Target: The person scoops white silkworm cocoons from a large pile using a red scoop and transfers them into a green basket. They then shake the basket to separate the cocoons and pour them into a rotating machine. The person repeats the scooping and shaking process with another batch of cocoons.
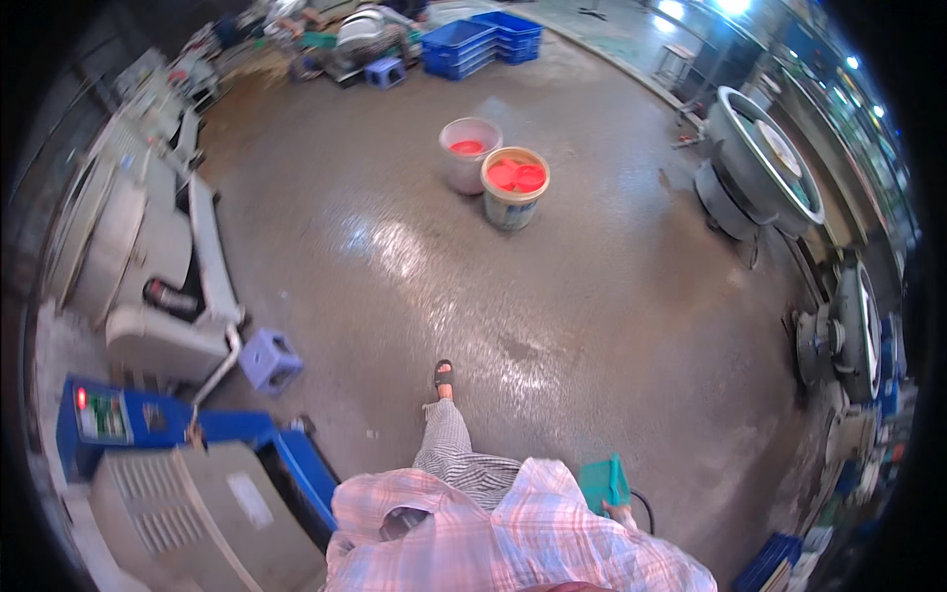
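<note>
Machinery (pixel 178 503), blue and grey, bounding the left edge; purple stool (pixel 269 362) near it. Left hand: out of view, finger state cannot be told. Wet floor (pixel 335 306): broad walking room through mid-frame. Pale bucket (pixel 468 176) and cream-rimmed bucket (pixel 513 210) (red contents in both), upper centre. Green container (pixel 598 481), lower right of centre, grasped by right hand (pixel 619 514). Round grey machine (pixel 728 197), right edge.

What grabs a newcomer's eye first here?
Probably the vivid red-pink contents of two buckets standing close together on the shiny floor, above the picture's centre. Next, the green plastic item in the right hand, low and right of centre. Then the bright blue crates at the top, just right of the middle.
</note>
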